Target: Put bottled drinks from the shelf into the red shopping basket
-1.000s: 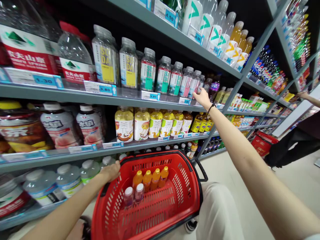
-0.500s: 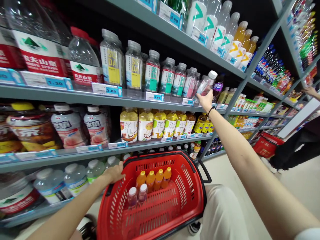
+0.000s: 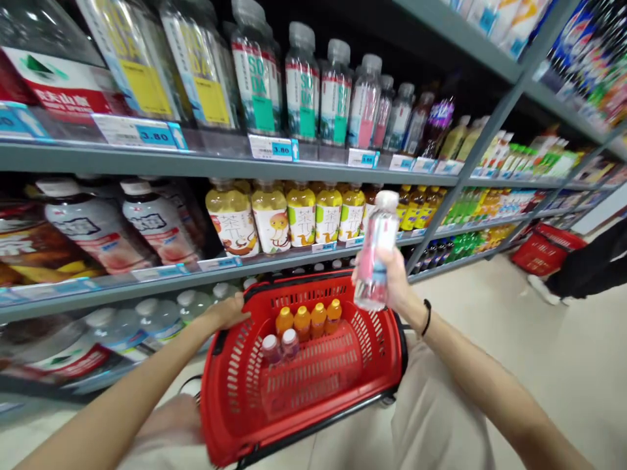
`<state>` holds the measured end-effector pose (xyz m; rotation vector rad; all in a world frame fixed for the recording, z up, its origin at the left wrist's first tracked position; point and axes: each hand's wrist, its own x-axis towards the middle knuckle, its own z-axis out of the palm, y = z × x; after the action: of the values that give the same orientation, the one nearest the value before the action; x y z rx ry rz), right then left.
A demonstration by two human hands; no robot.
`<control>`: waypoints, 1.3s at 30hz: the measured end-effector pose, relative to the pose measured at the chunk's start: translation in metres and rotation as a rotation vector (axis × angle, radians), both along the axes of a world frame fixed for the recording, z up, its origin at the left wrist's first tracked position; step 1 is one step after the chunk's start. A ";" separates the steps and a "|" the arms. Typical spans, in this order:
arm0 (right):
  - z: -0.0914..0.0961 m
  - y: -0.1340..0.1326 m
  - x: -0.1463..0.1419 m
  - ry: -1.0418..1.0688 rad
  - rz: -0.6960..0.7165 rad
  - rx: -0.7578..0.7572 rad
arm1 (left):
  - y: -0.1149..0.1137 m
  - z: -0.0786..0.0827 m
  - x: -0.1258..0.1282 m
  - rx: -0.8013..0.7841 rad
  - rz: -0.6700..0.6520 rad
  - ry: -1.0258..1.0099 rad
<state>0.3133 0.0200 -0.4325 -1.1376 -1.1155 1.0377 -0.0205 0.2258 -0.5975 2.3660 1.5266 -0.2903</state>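
My right hand (image 3: 394, 277) is wrapped round a clear drink bottle (image 3: 377, 254) with a white cap and a pink label. The bottle is nearly upright, above the far right rim of the red shopping basket (image 3: 230, 424). At the basket's far left corner, my left hand (image 3: 230, 310) grips the rim, its fingertips partly over the edge. Inside the basket, several orange drink bottles (image 3: 302, 321) stand in a row along the back. Two white-capped bottles (image 3: 281, 346) are in front of them.
Soda water bottles (image 3: 301, 81) line the shelf above, with a gap behind the pink-label bottle (image 3: 365, 104). Yellow tea bottles (image 3: 301, 215) fill the shelf below it. On the floor at right are another red basket (image 3: 546, 248) and a person's dark-trousered legs (image 3: 588, 261).
My right hand has brought the pink-label bottle from the shelf down and toward the basket. My left hand stays on the rim. The view has shifted closer to the shelves.
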 end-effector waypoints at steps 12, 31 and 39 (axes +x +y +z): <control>-0.093 -0.021 -0.050 -0.045 0.251 -0.077 | -0.076 0.128 0.063 -0.499 -0.314 -0.462; -0.115 -0.002 -0.061 0.330 0.683 -0.759 | -0.145 0.129 0.093 -0.144 -0.075 -1.216; -0.120 -0.018 -0.056 0.332 0.883 -0.754 | -0.154 0.134 0.091 -0.295 -0.258 -1.152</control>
<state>0.2569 0.0017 -0.5523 -0.9507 -0.9718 2.3875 0.0705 0.0722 -0.4637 1.8611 0.5745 0.6508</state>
